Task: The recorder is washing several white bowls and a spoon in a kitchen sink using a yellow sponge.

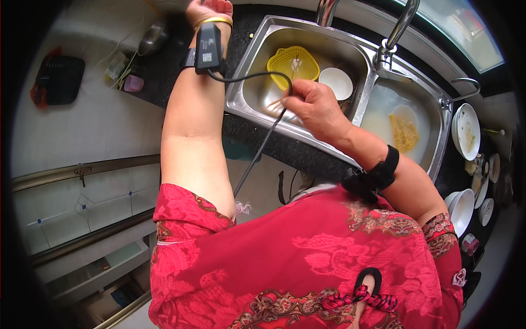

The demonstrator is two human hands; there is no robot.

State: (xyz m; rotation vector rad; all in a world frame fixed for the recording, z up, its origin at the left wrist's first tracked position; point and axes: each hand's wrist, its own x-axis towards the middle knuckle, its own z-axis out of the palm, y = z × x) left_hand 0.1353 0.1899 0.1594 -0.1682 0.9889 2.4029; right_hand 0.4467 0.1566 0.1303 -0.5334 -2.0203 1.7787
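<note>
My left hand [210, 11] reaches past the sink's left side, and the picture's top edge cuts it off. Its visible fingers are curled. A gold-coloured bangle [215, 20] and a strapped black device [208, 49] sit on that wrist. Over the left basin [254, 88], the fingers of my right hand [318, 107] are pinched together on thin pale sticks [276, 105], blurred and partly hidden. A black cable [263, 144] runs from the device across the fingertips. Beyond the hand, a yellow plastic colander [294, 61] and a white bowl [336, 83] stand in this basin.
Cloudy water fills the right basin [376, 123], with a yellow mesh cloth [402, 133] in it. A chrome faucet [384, 57] rises between the basins. Dishes, including a soiled white plate [466, 131] and a white bowl [461, 211], line the right counter. A pink cup [133, 83] stands left.
</note>
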